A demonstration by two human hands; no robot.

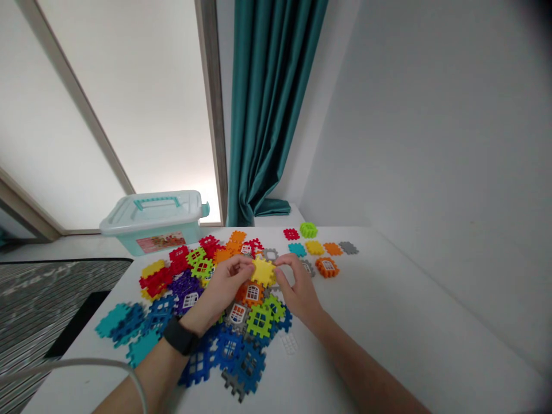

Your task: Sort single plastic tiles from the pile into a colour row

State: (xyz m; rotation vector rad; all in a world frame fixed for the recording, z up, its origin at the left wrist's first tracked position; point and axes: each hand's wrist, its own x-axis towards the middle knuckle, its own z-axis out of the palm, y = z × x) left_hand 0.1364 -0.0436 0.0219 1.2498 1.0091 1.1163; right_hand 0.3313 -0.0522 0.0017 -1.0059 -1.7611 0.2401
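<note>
Between my hands is a yellow notched building tile, held just above the pile. My left hand pinches its left edge, and my right hand grips the right edge between thumb and fingers. Below it lie an orange tile with a white window, a grey tile with a white window and a lime green window tile. Blue tiles spread nearer to me. Purple tiles are left of my left hand, partly covered by other pieces.
A lidded teal box stands at the back left. Right of the pile sit a yellow tile, a lime green block, an orange block with a window and a grey tile. A cable crosses the lower left.
</note>
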